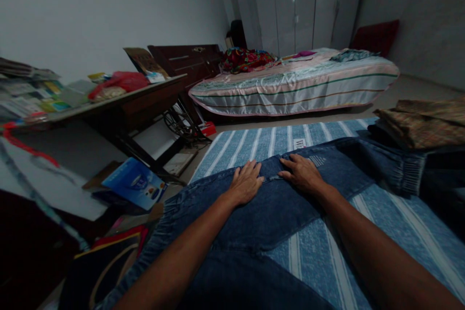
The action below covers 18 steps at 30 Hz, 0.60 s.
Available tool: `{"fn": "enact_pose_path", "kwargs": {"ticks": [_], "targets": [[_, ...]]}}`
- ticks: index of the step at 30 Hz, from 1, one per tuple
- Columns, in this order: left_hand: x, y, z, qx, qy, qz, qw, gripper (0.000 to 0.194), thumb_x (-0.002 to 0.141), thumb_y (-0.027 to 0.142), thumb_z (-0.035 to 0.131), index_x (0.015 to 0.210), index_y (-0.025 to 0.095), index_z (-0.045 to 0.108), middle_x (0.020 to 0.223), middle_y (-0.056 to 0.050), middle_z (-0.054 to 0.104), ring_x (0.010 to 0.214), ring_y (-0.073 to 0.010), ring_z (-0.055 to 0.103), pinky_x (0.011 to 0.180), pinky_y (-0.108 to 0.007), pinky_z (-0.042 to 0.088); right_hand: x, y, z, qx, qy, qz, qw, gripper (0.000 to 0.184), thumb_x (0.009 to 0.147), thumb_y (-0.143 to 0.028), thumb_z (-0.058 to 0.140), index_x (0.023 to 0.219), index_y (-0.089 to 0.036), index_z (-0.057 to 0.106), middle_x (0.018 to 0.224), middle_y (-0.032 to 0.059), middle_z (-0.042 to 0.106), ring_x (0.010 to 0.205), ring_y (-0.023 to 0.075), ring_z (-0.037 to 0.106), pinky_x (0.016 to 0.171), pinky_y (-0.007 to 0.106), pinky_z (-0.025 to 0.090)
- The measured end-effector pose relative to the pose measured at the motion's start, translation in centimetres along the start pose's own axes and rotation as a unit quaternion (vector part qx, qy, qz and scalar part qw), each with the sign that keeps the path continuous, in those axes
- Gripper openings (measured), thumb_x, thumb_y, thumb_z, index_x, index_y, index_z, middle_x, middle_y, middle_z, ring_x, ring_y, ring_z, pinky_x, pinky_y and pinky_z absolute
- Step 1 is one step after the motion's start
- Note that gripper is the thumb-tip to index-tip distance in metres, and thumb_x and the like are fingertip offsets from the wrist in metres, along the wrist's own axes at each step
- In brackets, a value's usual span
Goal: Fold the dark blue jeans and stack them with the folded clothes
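A pair of dark blue jeans (272, 210) lies spread across a blue-and-white striped bed cover (381, 213). Its gathered elastic waist is at the left, and one elastic cuff is at the right. My left hand (247, 181) rests flat on the upper leg of the jeans, fingers stretched out. Just to its right, my right hand (300, 172) lies on the same leg near its far edge, fingers apart and thumb pointing left. Beside the right hand a small pale printed patch shows on the denim. Neither hand has cloth gripped visibly between its fingers.
Folded brown checked cloth (425, 121) lies on dark garments at the right. A cluttered table (156, 85) stands left, with a blue box (136, 184) below it. Across the floor is another bed (290, 89), with wardrobes (290, 5) behind.
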<state>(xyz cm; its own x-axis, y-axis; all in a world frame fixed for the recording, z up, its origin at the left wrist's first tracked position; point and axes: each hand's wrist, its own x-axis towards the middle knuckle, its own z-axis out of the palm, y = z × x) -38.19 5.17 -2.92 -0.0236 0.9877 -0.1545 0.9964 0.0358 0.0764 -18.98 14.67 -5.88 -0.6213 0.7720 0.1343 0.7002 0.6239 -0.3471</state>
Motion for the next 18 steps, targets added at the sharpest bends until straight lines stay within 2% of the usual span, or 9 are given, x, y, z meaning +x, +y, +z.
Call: {"fn": "enact_pose_path", "kwargs": {"ticks": [5,14,18], "targets": [[0.08,-0.16,-0.17,-0.004,-0.01,-0.006,1.0,0.056,0.095,0.043,0.025,0.146,0.021,0.02,0.156,-0.011,0.016,0.143,-0.0262,0.01,0.11,-0.059,0.014,-0.03,-0.01,-0.03,-0.008,0.001,0.0,1.0,0.05,0.09,-0.049,0.047,0.134,-0.025,0.051,0.129,0.013,0.052,0.121,0.0273,0.045,0.098,0.039,0.034],[0.32,-0.53,0.02,0.003,-0.008,-0.006,1.0,0.055,0.095,0.042,0.026,0.146,0.022,0.021,0.156,-0.01,0.017,0.143,-0.0253,0.011,0.11,-0.058,0.016,-0.01,-0.19,-0.23,0.001,0.004,0.0,1.0,0.048,0.09,-0.048,0.048,0.132,-0.025,0.053,0.126,0.0124,0.053,0.117,0.0267,0.047,0.096,0.038,0.035],[0.57,-0.6,-0.7,-0.006,-0.031,-0.009,0.999,0.056,0.094,0.043,0.028,0.145,0.022,0.022,0.155,-0.012,0.017,0.143,-0.0261,0.012,0.11,-0.058,0.016,0.06,-0.22,-0.27,-0.002,0.004,0.001,1.0,0.046,0.09,-0.049,0.048,0.13,-0.027,0.054,0.124,0.0105,0.054,0.116,0.026,0.048,0.096,0.038,0.035]]}}
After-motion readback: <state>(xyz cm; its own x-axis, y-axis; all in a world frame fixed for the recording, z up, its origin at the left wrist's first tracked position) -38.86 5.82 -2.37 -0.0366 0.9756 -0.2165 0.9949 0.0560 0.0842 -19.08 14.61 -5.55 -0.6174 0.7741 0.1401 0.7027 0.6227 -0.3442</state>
